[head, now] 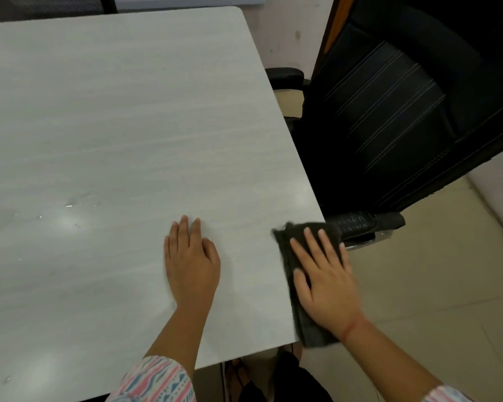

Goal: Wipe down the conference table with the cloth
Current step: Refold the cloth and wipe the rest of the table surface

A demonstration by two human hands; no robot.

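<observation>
Pressing cloth (311, 329) under flat right hand (325, 282) at tabletop (128, 111) right edge, long axis near-far; left hand (190, 262) flat, empty.

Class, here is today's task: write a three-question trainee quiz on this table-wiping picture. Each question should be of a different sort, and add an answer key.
1. Multiple choice: where on the table does the cloth lie?
A. in the middle
B. at the right edge
C. at the far left corner

2. True or false: the left hand rests flat on the bare table top and does not touch the cloth.

3. Short answer: which hand presses on the cloth, and how do its fingers lie?

Key
1. B
2. True
3. The right hand, with its fingers straight and spread on top of the cloth.
</observation>
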